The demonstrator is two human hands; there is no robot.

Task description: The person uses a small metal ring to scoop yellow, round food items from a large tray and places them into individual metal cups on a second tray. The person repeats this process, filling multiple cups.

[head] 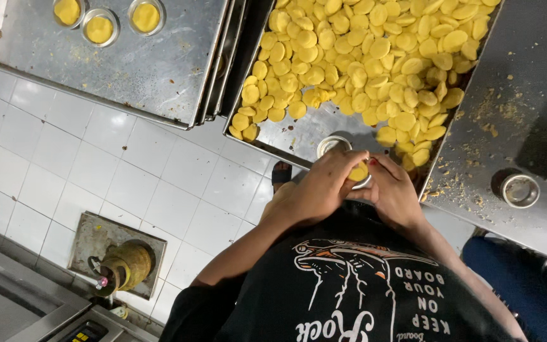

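Observation:
My left hand [321, 187] and my right hand [390, 190] meet at the near edge of a steel tray [299, 136]. Together they grip a small round metal mould [363, 183], and the fingers press a yellow dough disc [358, 172] into it. Most of the mould is hidden by my fingers. An empty metal mould [332, 145] stands on the tray just beyond my left hand. A big heap of yellow dough discs [362, 57] fills the far part of that tray.
A stack of steel trays [134, 69] at upper left carries three dough-filled moulds [99, 28]. On the dark, crumb-strewn counter [527, 95] at right sits another empty mould [519, 190]. Below are a white tiled floor [96, 164], a yellowish object on a metal plate [121, 266] and a foot [281, 172].

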